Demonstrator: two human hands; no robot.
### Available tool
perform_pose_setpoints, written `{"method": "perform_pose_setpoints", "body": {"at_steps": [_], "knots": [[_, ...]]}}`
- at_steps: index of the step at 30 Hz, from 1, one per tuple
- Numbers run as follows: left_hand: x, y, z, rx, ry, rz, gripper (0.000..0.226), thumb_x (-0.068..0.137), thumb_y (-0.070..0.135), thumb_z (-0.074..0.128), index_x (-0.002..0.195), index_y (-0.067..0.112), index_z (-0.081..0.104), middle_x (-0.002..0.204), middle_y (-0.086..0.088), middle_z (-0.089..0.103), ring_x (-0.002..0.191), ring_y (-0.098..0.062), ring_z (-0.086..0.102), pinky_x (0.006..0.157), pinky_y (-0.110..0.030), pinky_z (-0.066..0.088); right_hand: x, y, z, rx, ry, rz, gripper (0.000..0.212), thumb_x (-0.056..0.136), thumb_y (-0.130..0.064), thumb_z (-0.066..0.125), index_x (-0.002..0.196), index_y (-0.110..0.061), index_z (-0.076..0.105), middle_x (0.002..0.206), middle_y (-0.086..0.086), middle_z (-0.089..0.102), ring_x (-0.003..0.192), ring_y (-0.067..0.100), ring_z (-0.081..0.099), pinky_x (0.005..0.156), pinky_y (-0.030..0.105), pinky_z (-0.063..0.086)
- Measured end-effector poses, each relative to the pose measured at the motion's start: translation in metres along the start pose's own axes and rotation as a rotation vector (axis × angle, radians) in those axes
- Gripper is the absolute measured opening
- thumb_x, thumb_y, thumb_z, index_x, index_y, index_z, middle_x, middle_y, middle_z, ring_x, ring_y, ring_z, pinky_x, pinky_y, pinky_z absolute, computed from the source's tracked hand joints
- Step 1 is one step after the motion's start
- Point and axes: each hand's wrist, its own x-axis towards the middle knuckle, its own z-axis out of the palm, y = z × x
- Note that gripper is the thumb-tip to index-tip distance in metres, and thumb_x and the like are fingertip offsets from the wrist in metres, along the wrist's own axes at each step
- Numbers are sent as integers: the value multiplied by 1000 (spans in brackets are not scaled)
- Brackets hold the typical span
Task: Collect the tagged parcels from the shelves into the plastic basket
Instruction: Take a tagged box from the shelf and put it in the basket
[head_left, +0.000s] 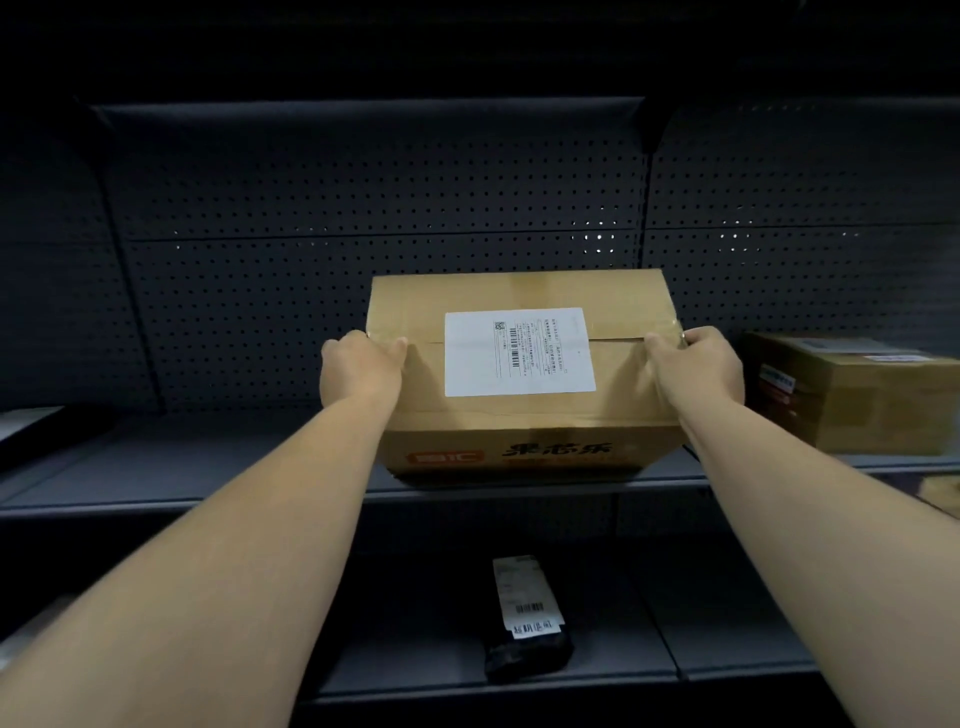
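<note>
A brown cardboard box (524, 291) with a white shipping label (519, 352) on top sits at the front edge of the middle shelf (208, 467). My left hand (358, 369) grips its left side, thumb over the top edge. My right hand (698, 369) clasps its right side the same way. The box's front face shows orange and black print. No plastic basket is in view.
A second taped cardboard box (857, 395) stands on the same shelf to the right. On the lower shelf lies a black bagged parcel (527, 634) with a white barcode label. A dark flat item (36, 426) rests at far left. Perforated back panels close the shelf.
</note>
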Motion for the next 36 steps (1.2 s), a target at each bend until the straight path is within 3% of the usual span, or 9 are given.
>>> {"method": "perform_pose_setpoints", "body": {"at_steps": [4, 10, 17, 23, 27, 32, 36], "knots": [[-15, -10, -6, -61, 7, 6, 45, 91, 50, 51, 108, 9, 59, 112, -14, 59, 81, -32, 64, 63, -35, 49, -18, 4, -8, 38, 2, 13, 38, 88, -45, 55, 113, -16, 53, 100, 3, 58, 84, 21, 53, 69, 32, 40], [-32, -17, -13, -97, -10, -10, 44, 93, 44, 52, 117, 8, 55, 119, -14, 54, 90, -31, 60, 68, -36, 46, -38, 10, -16, 89, 14, 29, 36, 89, -43, 57, 113, -17, 52, 99, 1, 56, 86, 20, 54, 73, 34, 46], [-37, -23, -13, -175, -19, -33, 39, 91, 44, 56, 111, 10, 53, 110, -11, 60, 94, -30, 61, 79, -40, 52, -47, 13, -19, 83, 18, 28, 35, 89, -42, 57, 114, -17, 51, 99, 1, 55, 87, 20, 54, 76, 36, 47], [-35, -20, -13, -174, -12, -19, 37, 92, 42, 55, 109, 9, 54, 109, -10, 60, 96, -28, 59, 74, -37, 46, -43, 8, -18, 68, 21, 33, 37, 89, -42, 58, 116, -16, 52, 99, 1, 55, 87, 20, 53, 73, 34, 44], [-27, -18, -10, -185, -9, 14, 34, 92, 40, 56, 110, 11, 56, 109, -9, 61, 91, -25, 58, 72, -35, 45, -33, 1, -16, 66, -3, 53, 36, 87, -40, 61, 115, -18, 53, 105, 3, 61, 90, 22, 57, 79, 37, 49], [-9, -6, -7, -149, -30, 27, 34, 91, 36, 58, 112, 10, 56, 96, -7, 59, 81, -25, 56, 68, -33, 43, -12, -12, -12, 11, -80, 34, 31, 88, -32, 61, 113, -14, 56, 105, 5, 61, 84, 20, 52, 70, 32, 40], [15, 4, -1, -96, -76, 15, 31, 88, 37, 63, 89, 7, 60, 79, -11, 61, 67, -27, 56, 58, -31, 44, 6, -26, -8, -87, -141, 18, 34, 90, -26, 60, 116, -5, 59, 114, 13, 63, 102, 31, 58, 83, 37, 47]]}}
